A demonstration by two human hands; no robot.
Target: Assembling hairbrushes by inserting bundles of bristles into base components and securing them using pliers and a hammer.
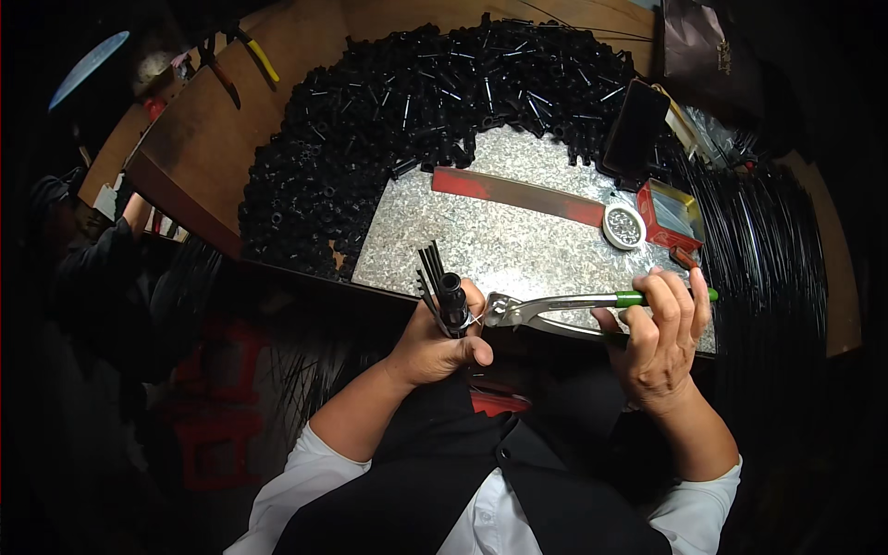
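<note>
My left hand (427, 350) is closed round a black tubular part (451, 298), held upright at the near edge of the speckled board (407, 245). Several thin black rods (430, 266) fan up beside that part in the same grip. In my right hand (657, 347) are end-cutting pincers (546, 305) with green handle grips, the fingers wrapped over the handles. The pincers' jaws meet a fine pale wire at the side of the tubular part. Whether the jaws are closed fully on the wire is too small to tell.
A large heap of black tubular parts (416, 102) curves round the board's far side. A reddish metal bar (518, 196), a white dish (607, 231) of small metal bits, a red box (655, 231) and a phone (636, 129) lie beyond my hands. Long black rods (763, 250) fill the right.
</note>
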